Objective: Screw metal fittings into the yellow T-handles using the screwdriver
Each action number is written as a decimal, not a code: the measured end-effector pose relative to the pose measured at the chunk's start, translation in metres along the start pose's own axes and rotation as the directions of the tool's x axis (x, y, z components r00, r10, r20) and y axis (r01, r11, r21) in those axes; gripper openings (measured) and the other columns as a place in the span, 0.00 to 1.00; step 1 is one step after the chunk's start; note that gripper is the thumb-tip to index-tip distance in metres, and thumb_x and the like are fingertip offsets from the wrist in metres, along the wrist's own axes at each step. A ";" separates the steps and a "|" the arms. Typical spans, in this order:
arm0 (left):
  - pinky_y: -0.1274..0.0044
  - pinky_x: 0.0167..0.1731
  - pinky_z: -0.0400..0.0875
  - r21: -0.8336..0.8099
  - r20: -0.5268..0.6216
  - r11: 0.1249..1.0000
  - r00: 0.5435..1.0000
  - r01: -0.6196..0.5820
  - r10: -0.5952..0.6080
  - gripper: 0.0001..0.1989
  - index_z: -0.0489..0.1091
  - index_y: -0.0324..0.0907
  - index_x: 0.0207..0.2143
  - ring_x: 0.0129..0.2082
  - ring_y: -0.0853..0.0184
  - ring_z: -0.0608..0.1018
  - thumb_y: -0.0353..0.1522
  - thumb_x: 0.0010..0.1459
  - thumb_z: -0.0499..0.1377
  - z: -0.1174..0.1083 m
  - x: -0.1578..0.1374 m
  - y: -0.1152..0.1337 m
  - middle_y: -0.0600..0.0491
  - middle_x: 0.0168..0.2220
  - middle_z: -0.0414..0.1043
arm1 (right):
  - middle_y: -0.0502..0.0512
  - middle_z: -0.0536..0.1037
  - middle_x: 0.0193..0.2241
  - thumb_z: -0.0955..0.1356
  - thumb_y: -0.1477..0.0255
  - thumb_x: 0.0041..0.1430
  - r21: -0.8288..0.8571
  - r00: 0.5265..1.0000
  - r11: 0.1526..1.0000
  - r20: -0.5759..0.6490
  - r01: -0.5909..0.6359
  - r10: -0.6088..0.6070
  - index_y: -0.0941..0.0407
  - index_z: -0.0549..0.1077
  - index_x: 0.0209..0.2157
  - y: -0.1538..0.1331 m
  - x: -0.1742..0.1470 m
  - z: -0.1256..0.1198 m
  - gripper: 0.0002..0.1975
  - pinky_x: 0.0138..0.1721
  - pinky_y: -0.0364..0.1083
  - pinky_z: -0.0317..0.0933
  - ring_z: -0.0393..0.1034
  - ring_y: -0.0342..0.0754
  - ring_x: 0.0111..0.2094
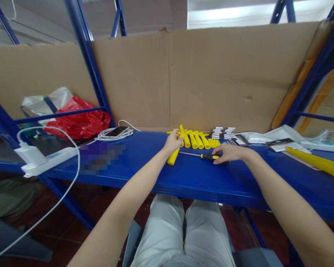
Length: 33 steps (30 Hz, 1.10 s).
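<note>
My left hand (173,142) is closed round a yellow plastic piece (172,157), shaped like a tapered tube, which stands out above and below the fingers. Over the blue shelf top (144,159), my right hand (227,152) grips the black and yellow handle of a screwdriver (208,157). Its thin metal shaft points left, toward the yellow piece. Behind both hands lies a row of similar yellow plastic pieces (194,141), their wide round ends facing me. Smaller yellow parts (213,143) sit at the right end of that row.
Small white-and-black packets (223,131) are stacked behind my right hand. A long yellow piece (317,161) lies at the right. To the left are a phone (118,131) on a coiled white cable, a power strip (51,159) and a red bag (80,118). Cardboard (211,81) walls the back.
</note>
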<state>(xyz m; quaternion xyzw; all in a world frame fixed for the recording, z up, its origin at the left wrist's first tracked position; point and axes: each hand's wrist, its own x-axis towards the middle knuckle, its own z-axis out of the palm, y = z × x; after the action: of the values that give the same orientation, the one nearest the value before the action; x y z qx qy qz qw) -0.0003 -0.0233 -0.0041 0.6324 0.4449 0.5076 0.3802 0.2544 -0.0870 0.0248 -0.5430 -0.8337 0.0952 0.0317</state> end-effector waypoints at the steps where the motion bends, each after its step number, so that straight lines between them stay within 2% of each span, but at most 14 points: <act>1: 0.83 0.21 0.73 -0.004 -0.004 1.000 1.000 0.000 0.000 0.18 0.63 0.41 0.51 0.18 0.78 0.75 0.22 0.59 0.58 0.000 0.001 -0.001 0.50 0.44 0.77 | 0.53 0.81 0.33 0.72 0.59 0.46 -0.017 1.000 1.000 0.008 -0.013 0.013 0.53 0.81 0.34 -0.004 0.000 0.001 0.15 0.36 0.47 0.64 0.74 0.54 0.36; 4: 0.83 0.22 0.74 -0.023 -0.017 1.000 1.000 -0.007 0.006 0.18 0.64 0.40 0.51 0.19 0.77 0.75 0.21 0.59 0.58 0.001 0.004 -0.004 0.49 0.44 0.77 | 0.53 0.80 0.31 0.71 0.67 0.47 -0.051 0.999 0.998 -0.002 -0.045 0.045 0.54 0.77 0.33 -0.012 0.000 0.004 0.09 0.33 0.46 0.61 0.73 0.52 0.34; 7: 0.82 0.23 0.74 -0.042 -0.021 0.999 1.000 -0.017 0.016 0.18 0.64 0.40 0.51 0.20 0.77 0.76 0.21 0.59 0.58 0.000 0.005 -0.006 0.49 0.43 0.77 | 0.54 0.80 0.34 0.70 0.71 0.46 -0.105 0.989 0.992 -0.133 -0.075 0.060 0.54 0.75 0.35 -0.010 0.000 0.005 0.11 0.33 0.45 0.60 0.72 0.51 0.33; 10: 0.82 0.24 0.74 -0.055 -0.020 0.998 0.999 -0.029 0.028 0.19 0.64 0.40 0.51 0.20 0.76 0.76 0.23 0.58 0.61 -0.002 0.005 -0.005 0.49 0.42 0.77 | 0.56 0.81 0.35 0.69 0.72 0.48 -0.207 0.959 0.969 -0.274 -0.132 0.072 0.53 0.75 0.38 0.002 0.001 0.004 0.12 0.33 0.46 0.59 0.72 0.52 0.34; 13: 0.81 0.23 0.73 -0.051 -0.024 0.999 1.000 -0.017 0.015 0.21 0.65 0.40 0.52 0.20 0.75 0.77 0.23 0.58 0.62 -0.004 0.003 -0.001 0.49 0.43 0.77 | 0.59 0.81 0.38 0.67 0.72 0.50 -0.271 0.904 0.947 -0.426 -0.172 0.042 0.53 0.76 0.41 0.017 0.002 0.002 0.14 0.35 0.48 0.58 0.73 0.56 0.38; 17: 0.80 0.23 0.74 -0.061 -0.051 0.998 0.998 0.018 -0.021 0.21 0.64 0.40 0.54 0.19 0.74 0.77 0.22 0.59 0.59 -0.003 0.001 0.002 0.45 0.46 0.77 | 0.61 0.80 0.45 0.64 0.73 0.54 -0.290 0.787 0.944 -0.615 -0.159 -0.056 0.52 0.76 0.45 0.030 0.000 -0.002 0.17 0.42 0.53 0.58 0.70 0.59 0.47; 21: 0.81 0.23 0.73 -0.051 -0.072 0.998 0.997 0.029 -0.033 0.22 0.63 0.40 0.56 0.19 0.77 0.76 0.22 0.59 0.58 -0.002 0.001 0.002 0.43 0.51 0.75 | 0.62 0.79 0.44 0.62 0.73 0.55 -0.244 0.740 0.948 -0.672 -0.204 -0.014 0.52 0.76 0.44 0.030 -0.009 -0.009 0.17 0.46 0.55 0.54 0.67 0.61 0.49; 26: 0.82 0.21 0.72 -0.029 -0.077 0.999 0.997 0.026 -0.029 0.22 0.63 0.41 0.55 0.19 0.77 0.76 0.23 0.59 0.59 -0.003 0.002 0.000 0.45 0.49 0.76 | 0.63 0.78 0.45 0.62 0.73 0.53 -0.148 0.664 0.957 -0.746 -0.248 0.056 0.51 0.76 0.44 0.030 -0.020 -0.016 0.18 0.48 0.57 0.52 0.63 0.63 0.51; 31: 0.83 0.20 0.70 -0.032 -0.076 0.999 0.996 0.040 -0.043 0.21 0.61 0.42 0.56 0.20 0.76 0.77 0.24 0.61 0.58 -0.002 0.002 0.000 0.45 0.48 0.76 | 0.65 0.76 0.47 0.61 0.72 0.53 -0.049 0.613 0.945 -0.772 -0.324 0.170 0.51 0.76 0.46 0.041 -0.026 -0.019 0.20 0.48 0.59 0.52 0.60 0.67 0.54; 33: 0.83 0.20 0.70 -0.035 -0.077 0.998 0.996 0.052 -0.054 0.21 0.60 0.42 0.55 0.20 0.76 0.77 0.24 0.61 0.57 -0.002 0.001 0.001 0.45 0.48 0.76 | 0.67 0.75 0.47 0.61 0.72 0.53 -0.009 0.577 0.934 -0.788 -0.358 0.213 0.52 0.75 0.48 0.046 -0.028 -0.020 0.21 0.47 0.60 0.53 0.60 0.69 0.54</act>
<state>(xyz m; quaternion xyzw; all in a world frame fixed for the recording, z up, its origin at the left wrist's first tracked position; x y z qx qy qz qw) -0.0016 -0.0228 -0.0022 0.5937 0.4674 0.5289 0.3864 0.3106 -0.0921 0.0364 -0.6583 -0.6436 -0.2145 0.3262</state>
